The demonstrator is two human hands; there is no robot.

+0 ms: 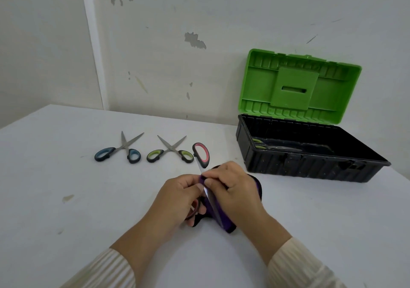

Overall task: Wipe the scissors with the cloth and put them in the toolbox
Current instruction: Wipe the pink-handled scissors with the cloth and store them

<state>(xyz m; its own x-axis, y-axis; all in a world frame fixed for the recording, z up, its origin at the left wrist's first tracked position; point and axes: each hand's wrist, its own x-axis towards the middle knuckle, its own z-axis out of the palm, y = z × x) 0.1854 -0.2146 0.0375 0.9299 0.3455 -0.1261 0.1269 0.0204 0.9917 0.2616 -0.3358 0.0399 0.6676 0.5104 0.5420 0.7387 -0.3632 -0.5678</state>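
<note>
Just below the middle of the frame the person has the red-and-black-handled steel scissors [213, 205] splayed open above the white tabletop [88, 199]. The left hand [179, 196] is curled round the lower handle loop, and the right hand [233, 187] pinches the soft purple cloth [229, 226] folded over one bare blade, while the other loop sticks up toward the centre. I'd judge the scissors light and rigid, but the polished blade looks slick and keen-edged (the cloth is all that lies between it and the fingertips). The safe hold is on the rubbery loops, with the wipe run along the flat from the spine side. The cloth is limp and likely to bunch, so it wants a firm pinch. At right the black plastic toolbox [310, 165] stands with its green lid [299, 83] up, and one green-handled pair [261, 147] lies inside. At centre left the blue-handled scissors [125, 146] and the green-handled scissors [170, 148] lie open on the table.
</note>
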